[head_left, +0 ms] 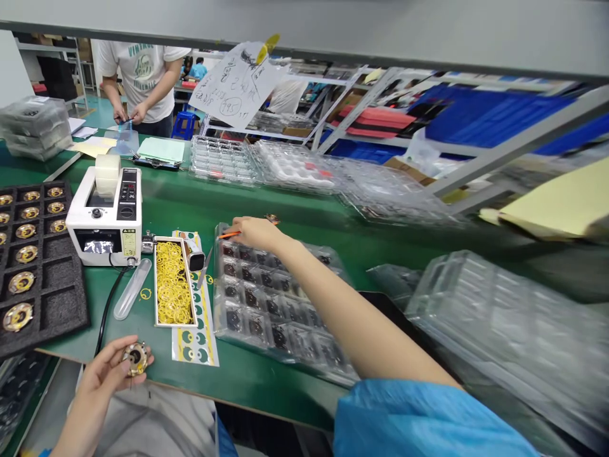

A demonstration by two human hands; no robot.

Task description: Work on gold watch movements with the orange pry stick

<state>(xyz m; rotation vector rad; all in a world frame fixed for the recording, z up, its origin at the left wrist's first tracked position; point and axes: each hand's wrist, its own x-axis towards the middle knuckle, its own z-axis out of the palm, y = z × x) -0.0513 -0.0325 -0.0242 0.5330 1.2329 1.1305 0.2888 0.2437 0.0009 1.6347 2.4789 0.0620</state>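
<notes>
My left hand pinches a round gold watch movement between thumb and fingers, just above the table's front edge. Across the table, my right hand is closed over the far left corner of a clear plastic tray with small dark parts in its pockets. A thin orange tool sticks out to the left from its fingers; the rest of it is hidden. Whether these fingers touch a part in the tray, I cannot tell. Between the hands stands a white box filled with yellow rings.
A white tape dispenser stands behind a clear tube. Further left lies a black foam tray with gold movements. Stacked clear trays fill the right side. A shelf overhangs the bench. A person stands opposite.
</notes>
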